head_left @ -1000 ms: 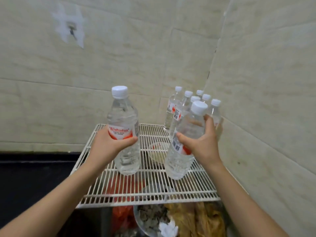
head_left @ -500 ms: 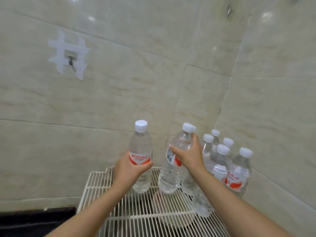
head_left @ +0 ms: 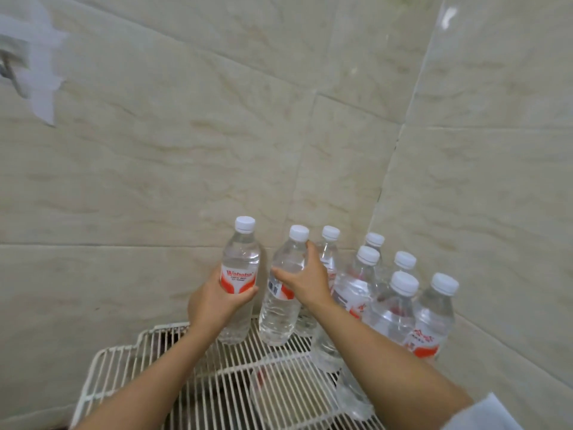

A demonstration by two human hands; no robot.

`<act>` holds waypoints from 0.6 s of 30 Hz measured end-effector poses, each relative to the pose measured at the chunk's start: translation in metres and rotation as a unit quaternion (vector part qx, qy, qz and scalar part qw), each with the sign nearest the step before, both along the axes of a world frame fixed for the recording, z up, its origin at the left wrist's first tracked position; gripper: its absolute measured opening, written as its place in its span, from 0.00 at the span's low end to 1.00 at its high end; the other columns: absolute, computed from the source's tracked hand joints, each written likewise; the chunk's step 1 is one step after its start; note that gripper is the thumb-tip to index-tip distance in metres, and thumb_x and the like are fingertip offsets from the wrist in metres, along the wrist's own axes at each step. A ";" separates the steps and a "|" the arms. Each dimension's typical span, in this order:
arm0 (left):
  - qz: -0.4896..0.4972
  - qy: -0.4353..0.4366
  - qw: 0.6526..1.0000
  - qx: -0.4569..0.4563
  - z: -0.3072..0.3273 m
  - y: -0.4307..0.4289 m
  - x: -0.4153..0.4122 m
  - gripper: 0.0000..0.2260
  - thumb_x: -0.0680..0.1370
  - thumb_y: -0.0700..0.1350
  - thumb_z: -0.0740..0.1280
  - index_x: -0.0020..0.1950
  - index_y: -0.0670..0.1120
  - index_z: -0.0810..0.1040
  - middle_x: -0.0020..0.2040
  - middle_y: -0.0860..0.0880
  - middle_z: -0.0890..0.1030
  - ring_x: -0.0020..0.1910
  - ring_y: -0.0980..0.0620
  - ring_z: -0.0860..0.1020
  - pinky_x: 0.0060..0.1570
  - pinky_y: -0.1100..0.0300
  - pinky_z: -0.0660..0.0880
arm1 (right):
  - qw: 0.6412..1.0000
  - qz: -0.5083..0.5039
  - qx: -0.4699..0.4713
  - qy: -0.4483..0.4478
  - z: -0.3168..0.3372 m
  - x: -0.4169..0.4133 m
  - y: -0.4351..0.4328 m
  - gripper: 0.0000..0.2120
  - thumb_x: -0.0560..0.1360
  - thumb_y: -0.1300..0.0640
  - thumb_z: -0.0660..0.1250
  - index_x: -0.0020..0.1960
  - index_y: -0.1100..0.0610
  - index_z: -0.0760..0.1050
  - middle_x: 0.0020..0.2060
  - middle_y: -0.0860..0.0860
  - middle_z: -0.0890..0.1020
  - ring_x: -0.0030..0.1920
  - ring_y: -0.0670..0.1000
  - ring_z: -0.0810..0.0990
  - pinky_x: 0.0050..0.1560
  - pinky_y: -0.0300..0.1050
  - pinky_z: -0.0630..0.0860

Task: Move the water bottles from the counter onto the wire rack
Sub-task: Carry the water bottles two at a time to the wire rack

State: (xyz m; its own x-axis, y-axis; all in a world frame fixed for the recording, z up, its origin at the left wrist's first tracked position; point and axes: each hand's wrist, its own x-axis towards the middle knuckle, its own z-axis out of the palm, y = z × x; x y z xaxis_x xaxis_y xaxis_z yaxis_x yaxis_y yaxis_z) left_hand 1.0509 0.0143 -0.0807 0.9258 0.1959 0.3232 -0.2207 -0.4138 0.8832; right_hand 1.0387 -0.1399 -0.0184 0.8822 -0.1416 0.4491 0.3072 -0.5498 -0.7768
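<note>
I see two water bottles upright, side by side, at the back of the wire rack [head_left: 124, 366], close to the wall. The left hand [head_left: 214, 302] is wrapped round the red-and-white label of the left bottle [head_left: 240, 259]. The right hand [head_left: 305, 282] grasps the neighbouring bottle [head_left: 279, 315] at its shoulder, thumb across the front. I cannot tell whether their bases rest fully on the wires. Just right of them a cluster of capped bottles [head_left: 403, 293] stands in the corner. Beige tiled walls [head_left: 186, 150] rise behind, with a white tape patch [head_left: 40, 66] at upper left
</note>
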 end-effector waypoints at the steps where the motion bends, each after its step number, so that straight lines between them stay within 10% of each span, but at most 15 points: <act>1: 0.002 -0.003 1.000 0.008 -0.001 -0.001 0.002 0.24 0.61 0.63 0.72 0.52 0.56 0.72 0.41 0.56 0.77 0.39 0.54 0.76 0.32 0.63 0.69 | 1.000 -0.001 -0.006 0.006 -0.002 0.001 0.000 0.35 0.64 0.53 0.75 0.66 0.51 0.61 0.56 0.47 0.73 0.57 0.47 0.72 0.54 0.41 0.68; 10: 0.004 -0.016 1.000 0.016 -0.004 -0.007 -0.001 0.23 0.63 0.58 0.74 0.53 0.54 0.71 0.43 0.56 0.76 0.40 0.54 0.75 0.30 0.65 0.65 | 0.991 -0.052 -0.111 0.046 -0.004 -0.009 0.002 0.45 0.68 0.46 0.71 0.73 0.52 0.47 0.72 0.54 0.61 0.69 0.55 0.64 0.65 0.52 0.67; 18: -0.080 0.011 0.995 -0.065 -0.007 -0.007 -0.022 0.30 0.65 0.45 0.75 0.64 0.48 0.67 0.60 0.47 0.77 0.55 0.50 0.76 0.53 0.56 0.73 | 0.967 -0.090 -0.236 0.045 -0.044 -0.054 0.017 0.44 0.75 0.42 0.58 0.72 0.59 0.30 0.75 0.56 0.37 0.75 0.54 0.38 0.71 0.47 0.38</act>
State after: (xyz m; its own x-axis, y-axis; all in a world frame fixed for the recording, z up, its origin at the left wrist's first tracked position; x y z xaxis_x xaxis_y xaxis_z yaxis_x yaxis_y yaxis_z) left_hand 1.0290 0.0075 -0.0874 0.9551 0.0849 0.2838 -0.2543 -0.2565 0.9325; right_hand 0.9842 -0.1225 -0.0620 0.9007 -0.0948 0.4241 0.1165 -0.8876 -0.4456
